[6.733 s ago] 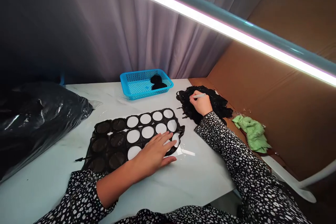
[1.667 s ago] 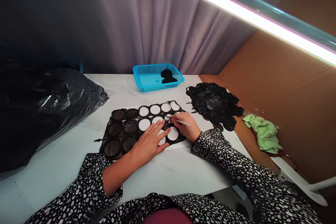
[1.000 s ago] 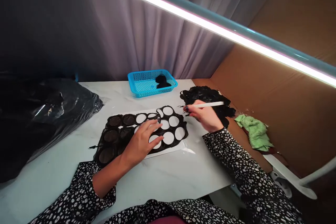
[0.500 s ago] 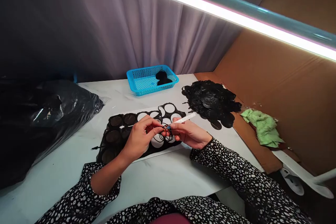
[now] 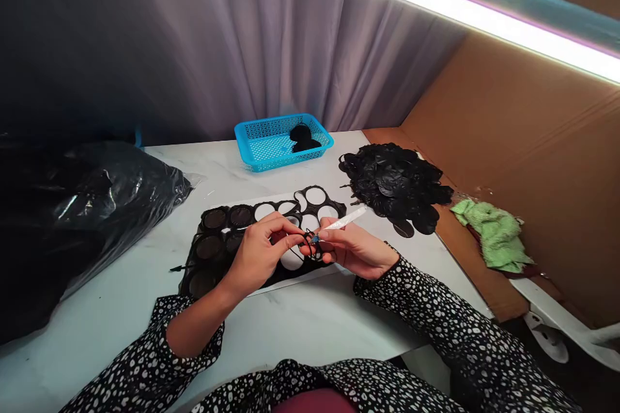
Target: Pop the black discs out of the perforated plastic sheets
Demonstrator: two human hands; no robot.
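My left hand (image 5: 264, 248) is closed in a pinch on thin black loops (image 5: 312, 250), which look like rubber rings or trimmed strips. My right hand (image 5: 356, 248) grips a slim white-handled tool (image 5: 346, 218) whose small bluish tip meets the loops; its kind is unclear. The fingertips of both hands nearly touch. Beneath them lies a black moulded sheet (image 5: 208, 248) with rows of round shapes; some are black discs, others are holes showing white. My left hand and forearm cover part of the sheet.
A blue plastic basket (image 5: 249, 158) with a few black discs (image 5: 305, 142) stands at the back. To the right rises a heap of black discs (image 5: 392, 181), beside a green cloth (image 5: 494, 235) on cardboard. A large black plastic bag (image 5: 97, 219) fills the left. A bright tube lamp (image 5: 436, 3) hangs overhead.
The view has shifted slightly. The loops between my hands have turned and bunched closer together. Both hands keep their grips.
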